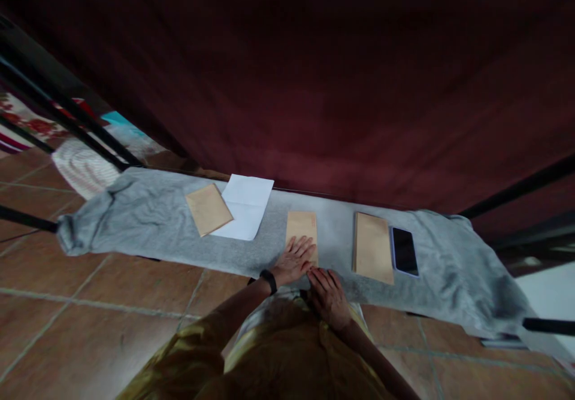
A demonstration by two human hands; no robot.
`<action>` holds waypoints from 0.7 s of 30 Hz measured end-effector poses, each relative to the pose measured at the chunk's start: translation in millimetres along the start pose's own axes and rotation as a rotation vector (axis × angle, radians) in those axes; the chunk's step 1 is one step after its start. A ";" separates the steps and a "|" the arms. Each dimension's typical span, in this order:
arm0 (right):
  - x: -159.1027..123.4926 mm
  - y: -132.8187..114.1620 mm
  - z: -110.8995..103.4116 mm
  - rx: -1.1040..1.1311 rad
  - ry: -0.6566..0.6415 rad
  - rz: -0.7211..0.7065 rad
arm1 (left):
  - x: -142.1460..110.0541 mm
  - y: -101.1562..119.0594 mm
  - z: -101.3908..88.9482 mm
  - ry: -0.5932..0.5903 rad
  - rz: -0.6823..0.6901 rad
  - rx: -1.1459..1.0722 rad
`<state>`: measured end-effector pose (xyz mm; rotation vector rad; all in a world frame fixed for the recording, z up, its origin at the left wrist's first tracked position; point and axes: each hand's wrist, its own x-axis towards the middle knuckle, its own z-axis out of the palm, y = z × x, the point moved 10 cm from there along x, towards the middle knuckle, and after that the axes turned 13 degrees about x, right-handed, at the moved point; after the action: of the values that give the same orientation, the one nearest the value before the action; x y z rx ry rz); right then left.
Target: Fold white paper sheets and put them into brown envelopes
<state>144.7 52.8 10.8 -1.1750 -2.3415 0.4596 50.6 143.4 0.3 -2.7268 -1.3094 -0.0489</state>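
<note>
A brown paper envelope (302,223) lies upright on the grey cloth, with small print near its top right corner. My left hand (295,260), with a dark band at the wrist, rests flat on its lower half, fingers stretched out. At the envelope's bottom right corner is my right hand (329,297), its fingers extended and lying close together. The envelope's lower edge is partly hidden under the hands. To the right lies a stack of brown envelopes (372,246). On the left, another brown envelope (209,209) overlaps a creased white sheet of paper (248,204).
A phone (405,251) lies beside the stack. The grey cloth (148,220) covers a long narrow surface with black metal bars (27,217) at its ends. A dark red curtain (309,118) hangs behind. Tiled floor (90,322) shows in front.
</note>
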 end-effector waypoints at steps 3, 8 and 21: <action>-1.2 0.5 1.5 0.000 -0.011 -0.014 | -8.3 4.1 -3.9 -0.004 0.020 -0.010; -3.4 1.5 2.2 -0.008 -0.015 -0.027 | -20.1 8.0 -13.4 -0.003 0.052 -0.024; 5.4 5.7 -6.1 0.078 0.005 0.013 | -60.6 9.7 -16.1 0.013 0.288 0.018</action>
<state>149.0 61.0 14.5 -1.1549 -2.2909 0.5470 20.5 88.5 10.6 -2.8629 -0.8962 -0.0292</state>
